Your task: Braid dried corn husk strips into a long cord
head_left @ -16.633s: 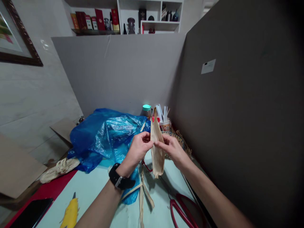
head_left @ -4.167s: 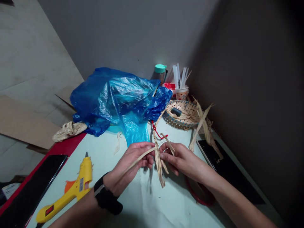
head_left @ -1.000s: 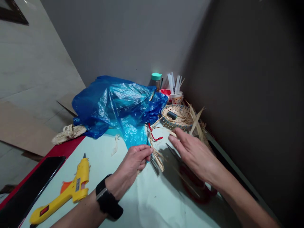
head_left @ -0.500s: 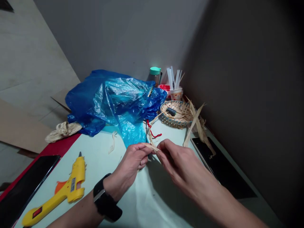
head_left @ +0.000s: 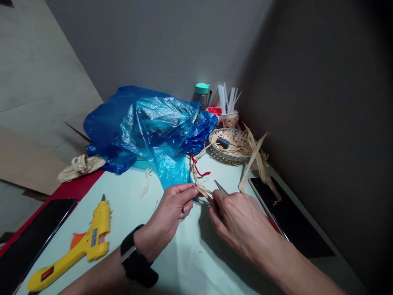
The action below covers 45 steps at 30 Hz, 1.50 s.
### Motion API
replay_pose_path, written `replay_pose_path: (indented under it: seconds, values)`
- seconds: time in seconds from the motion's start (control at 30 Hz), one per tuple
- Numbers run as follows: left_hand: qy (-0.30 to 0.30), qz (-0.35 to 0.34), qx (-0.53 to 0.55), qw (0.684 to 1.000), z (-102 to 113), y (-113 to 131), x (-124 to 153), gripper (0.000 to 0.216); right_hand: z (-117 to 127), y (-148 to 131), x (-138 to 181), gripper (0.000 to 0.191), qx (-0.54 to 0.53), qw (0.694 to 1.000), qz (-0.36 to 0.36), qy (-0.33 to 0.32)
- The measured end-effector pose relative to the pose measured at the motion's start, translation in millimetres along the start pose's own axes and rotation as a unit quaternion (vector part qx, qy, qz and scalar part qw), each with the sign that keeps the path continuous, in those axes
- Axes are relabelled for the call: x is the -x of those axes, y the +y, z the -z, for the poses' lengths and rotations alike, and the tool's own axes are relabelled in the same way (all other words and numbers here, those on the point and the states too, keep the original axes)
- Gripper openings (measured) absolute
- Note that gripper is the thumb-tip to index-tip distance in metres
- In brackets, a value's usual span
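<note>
My left hand (head_left: 176,205) is closed in a pinch on the end of a pale braided cord of dried plant fibre (head_left: 195,174). From that pinch, loose flat strands (head_left: 204,191) run right into the curled fingers of my right hand (head_left: 235,213), which is closed on them. A red string (head_left: 199,170) is tied round the cord and trails beside it. Beyond my right knuckles a pointed metal tip (head_left: 220,186) shows; the rest of that tool is mostly hidden under the hand. The fingertips of the right hand are hidden.
A yellow glue gun (head_left: 95,233) lies left. Behind are a blue plastic bag (head_left: 132,127), a woven basket (head_left: 235,153) with a dark thread spool (head_left: 222,142), and a paper cup (head_left: 229,120) of white sticks. Dried husk strips (head_left: 254,157) overlap a dark flat device (head_left: 294,221) at right.
My right hand has shifted slightly right and down, and the strands between the hands have spread apart. The metal tip beyond it has come into view. My left hand keeps its pinch.
</note>
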State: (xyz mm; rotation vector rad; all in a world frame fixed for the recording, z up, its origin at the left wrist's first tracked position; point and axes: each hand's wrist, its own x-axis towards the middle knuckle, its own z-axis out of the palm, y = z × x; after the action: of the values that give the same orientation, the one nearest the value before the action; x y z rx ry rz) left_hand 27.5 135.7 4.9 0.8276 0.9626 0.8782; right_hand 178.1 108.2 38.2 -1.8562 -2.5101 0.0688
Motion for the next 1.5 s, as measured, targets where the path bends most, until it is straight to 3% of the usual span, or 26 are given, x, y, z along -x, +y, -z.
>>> replay_pose_path:
  seconds: [0.47,0.9,1.13,1.5]
  values:
    - [-0.013,0.001,-0.001,1.0,-0.3,1.0,3.0,0.015,-1.6,12.6,-0.7,0.024,0.034,0.998,0.032,0.034]
    - [0.005,-0.01,0.005,1.0,-2.5,-2.1,-2.3,0.022,1.1,-1.6,3.1,0.023,0.017,0.999,0.026,-0.023]
    - [0.005,-0.007,-0.013,1.0,-2.6,-5.0,-3.8,0.023,5.3,-8.5,7.5,0.014,0.054,0.997,0.045,-0.013]
    - [0.007,-0.005,-0.011,1.0,-0.2,-6.6,-5.6,0.023,9.4,-10.2,8.0,0.011,0.094,0.991,0.07,-0.062]
